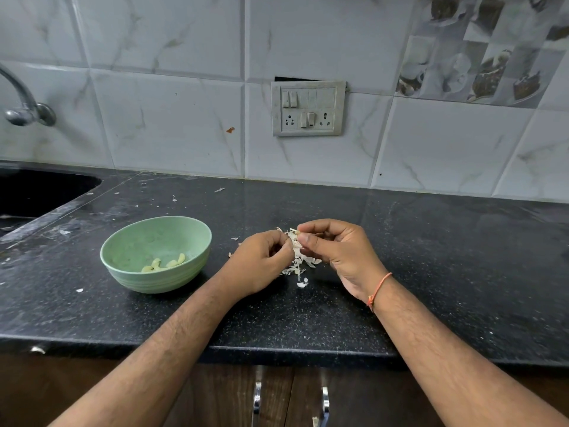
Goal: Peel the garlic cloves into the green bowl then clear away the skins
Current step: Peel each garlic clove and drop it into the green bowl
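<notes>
Bowl [155, 253] on the desk [431, 272] left of both hands, peeled cloves [163, 264] in the bowl, left hand [261, 260] and right hand [335, 251] meeting over a skin pile [300, 261], sink [37, 192] far left, tap [23, 103] above it, switchboard [308, 108] on the wall behind.

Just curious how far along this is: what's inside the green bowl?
A few peeled, pale yellow garlic cloves lie at the bottom of the green bowl, toward its near side. The near wall hides the lowest part, so more could lie there unseen.
</notes>
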